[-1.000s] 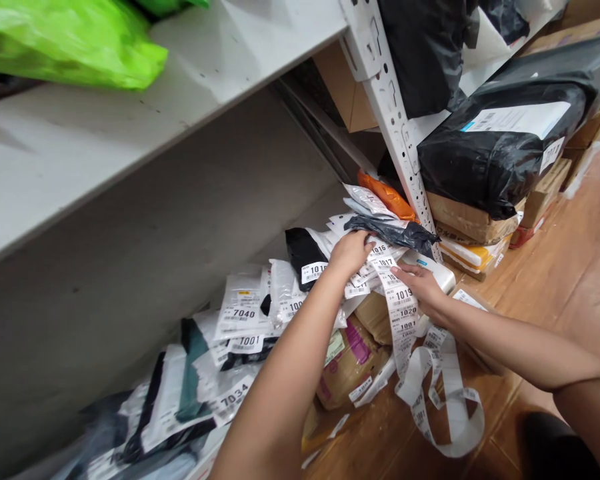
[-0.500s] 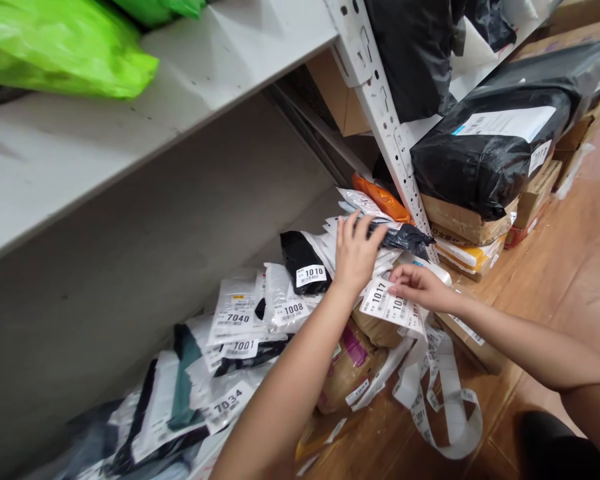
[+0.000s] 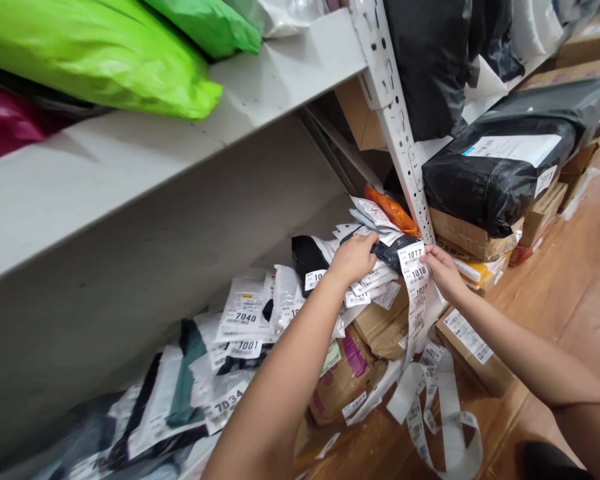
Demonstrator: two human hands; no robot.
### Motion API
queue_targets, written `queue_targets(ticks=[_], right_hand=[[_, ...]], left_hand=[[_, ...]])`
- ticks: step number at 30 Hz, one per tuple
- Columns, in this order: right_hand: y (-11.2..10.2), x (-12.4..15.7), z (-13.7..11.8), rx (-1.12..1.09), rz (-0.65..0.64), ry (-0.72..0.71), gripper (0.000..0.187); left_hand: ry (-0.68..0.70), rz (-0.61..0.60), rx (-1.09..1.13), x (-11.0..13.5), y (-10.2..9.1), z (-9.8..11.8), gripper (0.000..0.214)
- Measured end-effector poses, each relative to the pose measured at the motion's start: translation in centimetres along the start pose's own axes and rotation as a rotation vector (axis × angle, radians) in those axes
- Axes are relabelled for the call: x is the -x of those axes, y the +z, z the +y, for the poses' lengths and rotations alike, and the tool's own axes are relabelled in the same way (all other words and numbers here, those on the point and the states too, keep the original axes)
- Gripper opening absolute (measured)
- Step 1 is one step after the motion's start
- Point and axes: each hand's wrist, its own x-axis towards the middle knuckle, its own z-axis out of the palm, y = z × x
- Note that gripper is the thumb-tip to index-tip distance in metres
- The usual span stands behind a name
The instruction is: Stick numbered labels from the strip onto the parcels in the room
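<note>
Grey metal shelving (image 3: 180, 147) is filling the upper left, with a glossy green plastic bag (image 3: 105, 60) lying on it, cut off by the frame edge. Below it, soft white and black plastic mailers with numbered stickers are leaning in a loose heap on the wooden floor (image 3: 570, 280); many of the numbers are too blurred to read.

The left hand (image 3: 353, 257) is reaching in knuckles up and resting on a crinkled dark grey mailer (image 3: 397, 248). Its fingers are curling close together over the pile. Their tips are hidden, so whether they are gripping is unclear.

The right hand (image 3: 443, 270), wrist bent, is pinching the top of a long paper label strip (image 3: 417, 287) between thumb and fingertips, just beside that mailer. The strip, printed 1017 and 1018, is hanging down and looping on the floor near a cardboard box (image 3: 467, 337).
</note>
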Motion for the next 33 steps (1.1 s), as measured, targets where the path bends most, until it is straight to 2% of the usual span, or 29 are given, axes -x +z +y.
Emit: queue_targets(ticks=[5, 8, 15, 18, 20, 22, 25, 28, 30, 33], right_hand=[[0.0, -2.3, -0.1, 0.086, 0.056, 0.034, 0.008], [-0.2, -3.4, -0.3, 0.23, 0.065, 0.059, 0.007], [0.0, -3.1, 0.8, 0.277, -0.108, 0.128, 0.01], [0.0, -2.7, 1.4, 0.2, -0.192, 0.155, 0.012], [-0.3, -2.6, 1.5, 0.134, -0.223, 0.179, 0.013], [-0.6, -2.5, 1.3, 0.082, -0.247, 0.206, 0.016], [-0.9, -2.4, 1.0, 0.042, -0.28, 0.211, 0.025], [-0.7, -2.5, 1.1, 0.029, -0.267, 0.171, 0.042], [-0.4, -2.7, 1.4, 0.053, -0.225, 0.147, 0.045], [0.1, -3.0, 2.1, 0.121, -0.15, 0.12, 0.042]], left_hand=[[-0.048, -0.026, 0.009, -1.0, 0.0, -0.3, 0.045], [0.027, -0.051, -0.055, -2.1, -0.2, -0.7, 0.041], [0.087, -0.01, -0.101, -3.6, 0.0, -1.5, 0.036], [0.044, 0.035, -0.083, -3.3, 0.4, -1.6, 0.034], [0.012, 0.023, -0.053, -3.0, 0.5, -1.6, 0.033], [0.01, -0.041, -0.019, -2.5, 0.1, -1.7, 0.038], [0.048, -0.153, 0.045, -1.8, -0.8, -1.9, 0.058], [0.097, -0.221, 0.043, -0.9, -1.3, -1.6, 0.053], [0.139, -0.184, 0.02, -0.5, -1.1, -1.0, 0.043], [0.16, -0.091, 0.137, -0.3, -0.3, -0.2, 0.045]])
